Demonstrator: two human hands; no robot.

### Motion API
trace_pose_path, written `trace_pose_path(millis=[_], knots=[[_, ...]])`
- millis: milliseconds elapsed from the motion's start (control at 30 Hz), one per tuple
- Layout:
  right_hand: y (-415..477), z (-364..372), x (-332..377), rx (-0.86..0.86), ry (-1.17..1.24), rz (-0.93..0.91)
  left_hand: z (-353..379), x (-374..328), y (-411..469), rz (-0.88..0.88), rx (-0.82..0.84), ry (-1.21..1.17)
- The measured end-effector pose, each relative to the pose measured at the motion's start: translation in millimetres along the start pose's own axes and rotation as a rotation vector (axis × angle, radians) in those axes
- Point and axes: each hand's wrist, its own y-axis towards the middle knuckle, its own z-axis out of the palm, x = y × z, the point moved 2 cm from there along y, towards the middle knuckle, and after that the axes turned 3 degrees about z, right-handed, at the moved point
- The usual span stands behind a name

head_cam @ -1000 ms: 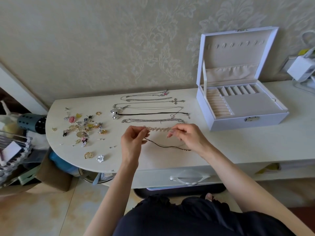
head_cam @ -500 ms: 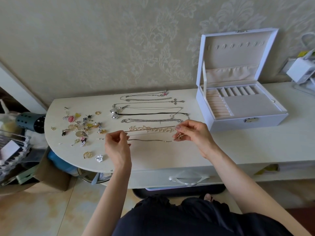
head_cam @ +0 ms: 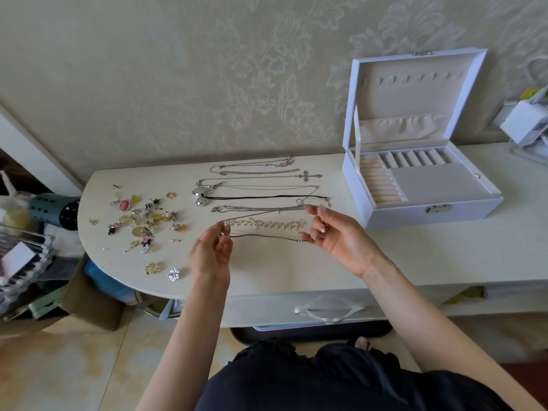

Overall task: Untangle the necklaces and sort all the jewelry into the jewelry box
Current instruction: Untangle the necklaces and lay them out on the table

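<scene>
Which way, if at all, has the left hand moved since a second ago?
Yes. The left hand has shifted left, away from the jewelry box and nearer the pile of small jewelry, pulling the thin necklace out straight.

The small pieces (head_cam: pixel 142 221) heaped at the bench's (head_cam: pixel 267 277) left end are too tiny to tell apart. The thin chain's (head_cam: pixel 267 236) ends vanish inside the fingers (head_cam: pixel 210 237). The right edge crops a white device (head_cam: pixel 525 123).
</scene>
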Motion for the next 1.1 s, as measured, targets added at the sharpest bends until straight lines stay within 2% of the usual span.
trace_pose_path(millis=[133, 300, 467, 600, 733, 933, 1100], knots=[[-0.4, -1.5, -3.2, 0.016, -0.066, -0.010, -0.1, -1.3, 0.8, 0.031, 0.047, -0.032], [1.0, -7.7, 0.7, -0.020, -0.050, -0.062, -1.2, -7.7, -2.3, 0.220, -0.040, 0.226], [0.1, -7.8, 0.9, -0.047, -0.133, -0.070, 0.8, -6.0, -4.8, 0.313, -0.084, 0.379], [-0.3, -7.4, 1.5, -0.032, -0.092, -0.075, -1.3, -4.8, -4.3, 0.333, -0.112, 0.463], [-0.3, -7.0, 0.8, -0.088, -0.041, -0.087, -4.3, -5.1, -4.5, 0.334, -0.120, 0.520], [2.3, -10.1, -1.5, -0.236, -0.199, -0.136, -4.1, -2.3, -3.4, 0.331, -0.135, 0.530], [-0.3, -8.3, 2.6, -0.220, -0.244, -0.160, -4.9, -0.2, -2.1, 0.324, -0.094, 0.686]])
